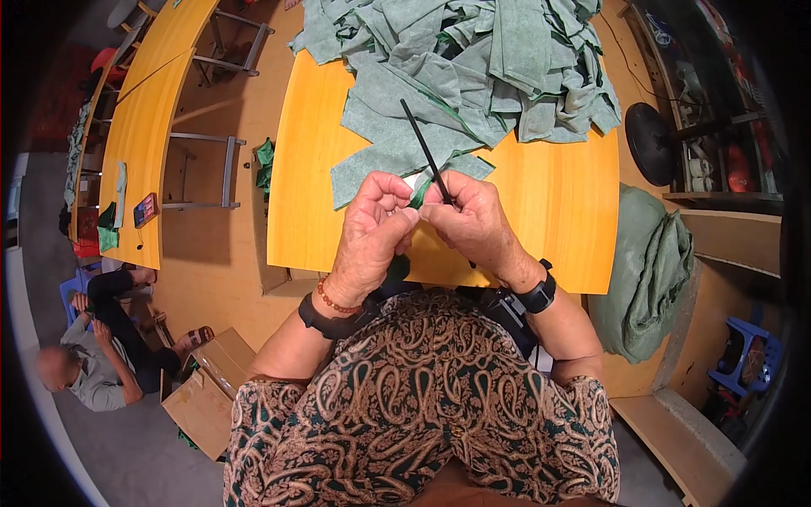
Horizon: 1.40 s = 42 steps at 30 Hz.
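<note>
Close together above the yellow table, both my hands pinch a small dark-green fabric strip (pixel 418 197). My left hand (pixel 372 224) has its thumb and fingers closed on the strip's left side. My right hand (pixel 477 221) closes on the other side and also grips a thin black stick (pixel 421 139), which slants up and left past the fingertips. Part of the strip is hidden by my fingers. Just beyond the hands lies a grey-green cloth piece (pixel 363 173), in front of a large heap of similar cloth pieces (pixel 473 63) with green edges.
The yellow table (pixel 557 211) reaches toward my waist. A green fabric bundle (pixel 642 270) sits at its right, below a black round-based stand (pixel 650 144). Another yellow table (pixel 152 110) stands left. A person (pixel 106 346) sits at lower left beside cardboard boxes (pixel 203 406).
</note>
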Motion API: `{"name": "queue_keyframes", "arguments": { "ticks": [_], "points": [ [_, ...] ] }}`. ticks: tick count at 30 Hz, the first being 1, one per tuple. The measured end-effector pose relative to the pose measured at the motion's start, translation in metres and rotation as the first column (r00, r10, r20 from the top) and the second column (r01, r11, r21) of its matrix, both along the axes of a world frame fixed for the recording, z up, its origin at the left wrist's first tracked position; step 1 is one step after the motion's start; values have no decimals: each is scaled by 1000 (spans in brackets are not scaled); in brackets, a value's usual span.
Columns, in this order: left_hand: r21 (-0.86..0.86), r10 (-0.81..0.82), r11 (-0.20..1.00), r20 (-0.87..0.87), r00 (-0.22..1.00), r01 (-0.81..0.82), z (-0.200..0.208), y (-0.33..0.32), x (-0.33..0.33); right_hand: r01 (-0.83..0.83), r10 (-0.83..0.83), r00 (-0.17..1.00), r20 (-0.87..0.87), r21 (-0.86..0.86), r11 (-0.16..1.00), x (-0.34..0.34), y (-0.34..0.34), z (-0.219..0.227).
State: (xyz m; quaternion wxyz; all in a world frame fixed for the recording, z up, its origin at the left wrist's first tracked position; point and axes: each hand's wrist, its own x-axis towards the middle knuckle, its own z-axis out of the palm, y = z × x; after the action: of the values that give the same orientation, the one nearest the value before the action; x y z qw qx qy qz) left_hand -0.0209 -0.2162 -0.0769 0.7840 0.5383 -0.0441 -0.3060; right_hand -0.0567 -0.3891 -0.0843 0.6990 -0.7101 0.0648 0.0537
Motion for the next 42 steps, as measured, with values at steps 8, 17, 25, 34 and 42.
{"name": "queue_keyframes", "arguments": {
  "ticks": [8, 17, 25, 34, 42],
  "points": [
    [-180, 87, 976, -192, 978, -122, 3, 11, 17, 37, -38, 999, 5, 105, 994, -27, -27, 13],
    [-346, -107, 938, -357, 928, -25, -7, 16, 28, -172, 176, 984, 34, -103, 980, -56, -56, 1],
    [-210, -65, 977, -410, 910, -25, 5, 8, 30, -204, 213, 974, 77, -112, 973, -52, -54, -8],
    [-140, -151, 983, -275, 950, 116, 1, 6, 32, -273, 269, 962, -49, -99, 957, -44, -57, -2],
    [-119, -60, 992, -131, 990, 44, 18, -14, 9, 19, 206, 929, -307, 597, 802, -52, -28, 11]
  ]
}}
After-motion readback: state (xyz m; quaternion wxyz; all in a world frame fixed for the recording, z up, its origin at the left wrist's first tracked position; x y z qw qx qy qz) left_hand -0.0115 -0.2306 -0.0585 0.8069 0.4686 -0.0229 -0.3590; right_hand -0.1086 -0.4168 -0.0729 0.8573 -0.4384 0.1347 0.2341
